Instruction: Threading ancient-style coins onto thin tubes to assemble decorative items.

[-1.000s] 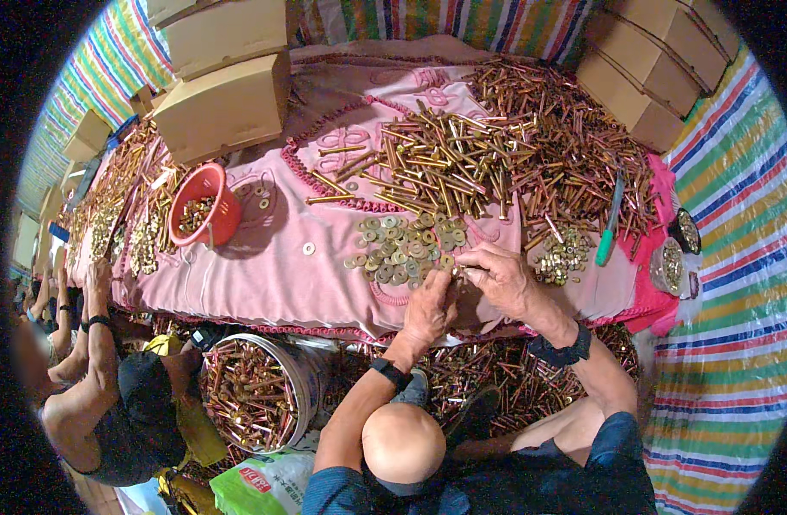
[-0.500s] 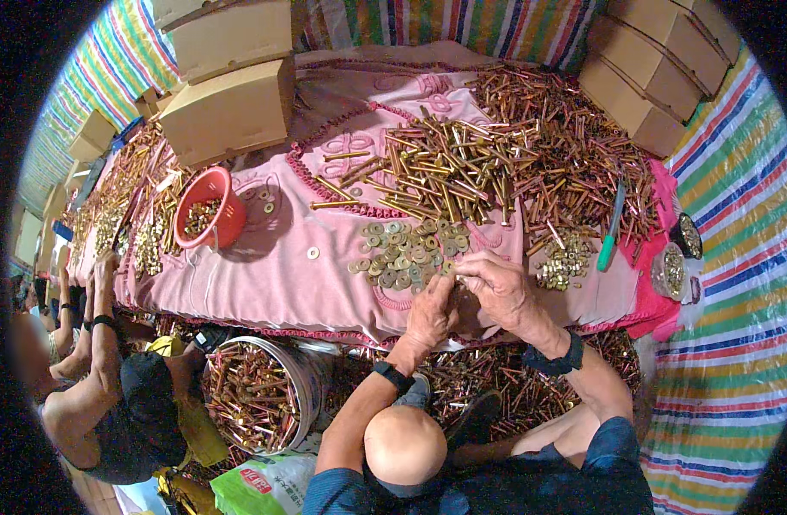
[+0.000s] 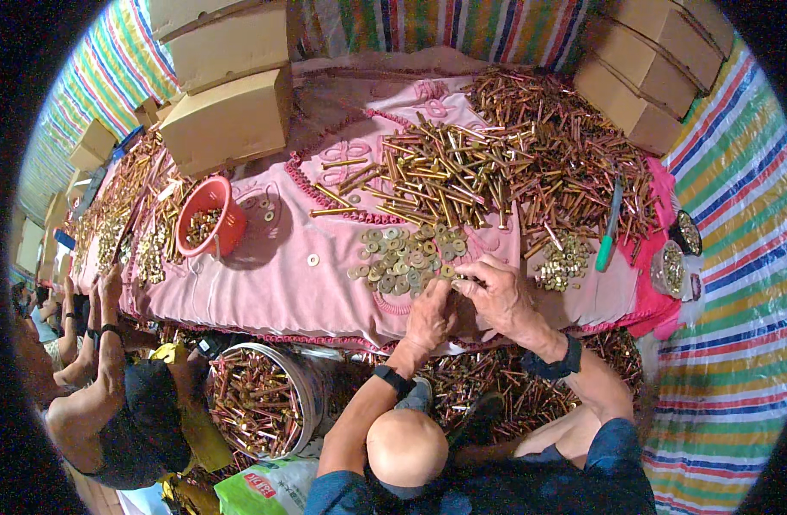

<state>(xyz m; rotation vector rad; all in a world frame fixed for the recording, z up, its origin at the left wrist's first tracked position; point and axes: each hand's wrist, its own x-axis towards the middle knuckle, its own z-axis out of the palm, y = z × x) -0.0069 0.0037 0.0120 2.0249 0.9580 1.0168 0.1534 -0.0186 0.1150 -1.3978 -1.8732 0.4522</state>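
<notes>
Left hand [image 3: 431, 312]: from my remote seat I see it at the near edge of the washers, fingers curled narrow, tips drawn up to the other hand.
Right hand [image 3: 500, 296]: just right of it, thumb and forefinger brought close together; I cannot tell what, if anything, either hand grips.
Washers [image 3: 402, 259]: a loose heap in the middle of the pink cloth [image 3: 247, 296], just beyond the hands; a single one lies apart to the left.
Bolts [image 3: 452, 167]: I see them piled beyond the washers, spreading far and right.
Nuts [image 3: 565, 263]: a small heap right of my view's centre, near the right hand.
Green-handled tool [image 3: 605, 251]: right of the nuts, beside the bolts.
Red basket [image 3: 228, 227]: left on the cloth, small metal parts inside.
Bucket [image 3: 306, 395]: near left, below the cloth's edge, filled with more bolts.
Boxes [image 3: 226, 124]: stacked far left, with another stack far right.
Co-worker [image 3: 101, 421]: near left, arms reaching to the cloth.
</notes>
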